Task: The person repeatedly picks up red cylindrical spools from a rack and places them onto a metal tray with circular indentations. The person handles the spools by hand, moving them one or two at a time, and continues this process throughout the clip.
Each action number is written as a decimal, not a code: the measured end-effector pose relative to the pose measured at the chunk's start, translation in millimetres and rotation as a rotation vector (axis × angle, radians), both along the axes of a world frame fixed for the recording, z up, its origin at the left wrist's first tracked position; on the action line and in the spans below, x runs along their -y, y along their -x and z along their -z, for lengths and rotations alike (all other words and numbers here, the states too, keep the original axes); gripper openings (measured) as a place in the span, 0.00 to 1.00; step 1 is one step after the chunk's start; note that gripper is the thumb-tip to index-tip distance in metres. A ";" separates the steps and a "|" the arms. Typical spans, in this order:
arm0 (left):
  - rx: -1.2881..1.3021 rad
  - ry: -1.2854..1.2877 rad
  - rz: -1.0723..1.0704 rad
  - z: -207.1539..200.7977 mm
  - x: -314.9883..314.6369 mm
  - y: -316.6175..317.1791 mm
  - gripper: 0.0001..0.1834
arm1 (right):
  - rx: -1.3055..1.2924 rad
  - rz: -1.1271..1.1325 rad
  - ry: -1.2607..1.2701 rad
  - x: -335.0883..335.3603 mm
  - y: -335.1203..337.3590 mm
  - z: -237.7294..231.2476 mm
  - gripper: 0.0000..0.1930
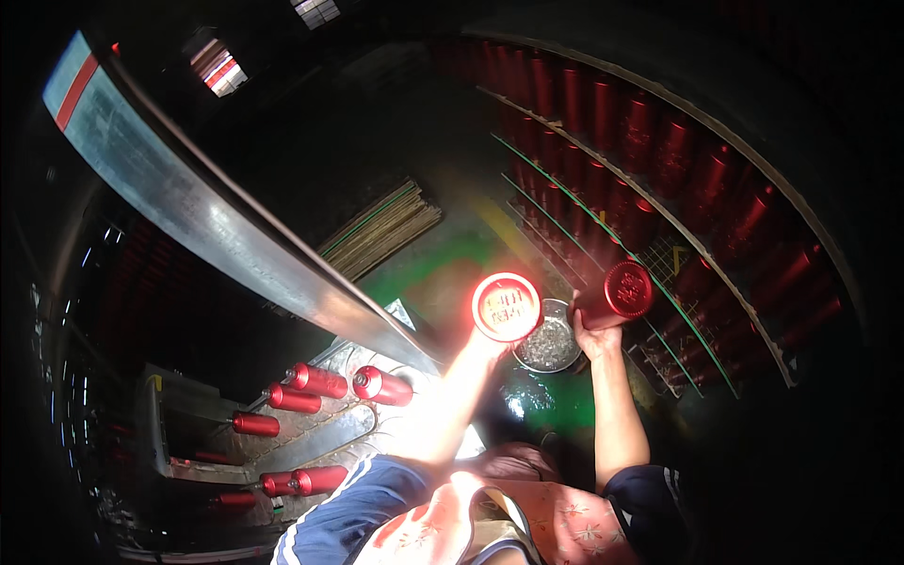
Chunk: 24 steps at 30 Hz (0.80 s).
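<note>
Held upright in front of me, a red metal cylinder shows its round end with raised markings, lit bright by strong light. My left hand is closed around its lower side, the fingers mostly hidden. To its right, my right hand grips a second red metal cylinder, tilted so its marked end faces up and to the right. The two cylinders are apart. Between and below them is a round metal container with shiny, crumpled-looking contents that I cannot make out.
At left, red cylinders lie along a looped conveyor under bright light. A long curved metal panel rises above it. Racks with rows of red cylinders curve along the right. A stack of wooden strips lies ahead on the floor.
</note>
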<state>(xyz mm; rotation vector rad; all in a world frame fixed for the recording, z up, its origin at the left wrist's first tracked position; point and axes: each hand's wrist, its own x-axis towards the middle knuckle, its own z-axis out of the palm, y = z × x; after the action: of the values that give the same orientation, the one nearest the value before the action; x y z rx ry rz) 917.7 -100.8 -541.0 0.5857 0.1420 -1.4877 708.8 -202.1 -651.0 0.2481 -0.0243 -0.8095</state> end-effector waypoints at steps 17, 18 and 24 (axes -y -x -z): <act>0.874 0.167 0.040 -53.6 -345.0 -263.7 0.28 | -0.461 0.268 -0.158 -287.0 -30.3 16.4 0.26; 0.987 0.113 -0.092 -53.6 -364.0 -295.4 0.27 | -0.722 0.424 -0.102 -293.0 -50.1 4.7 0.27; 1.794 -0.138 -0.504 -20.0 -390.0 -417.1 0.22 | -1.120 0.694 0.201 -354.9 -127.4 -95.7 0.29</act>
<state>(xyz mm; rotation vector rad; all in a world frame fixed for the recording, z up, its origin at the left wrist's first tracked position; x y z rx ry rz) 1334.8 289.3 -521.0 1.6242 -0.9358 -0.0906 836.2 152.8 -555.3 -0.4582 0.8992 -1.5337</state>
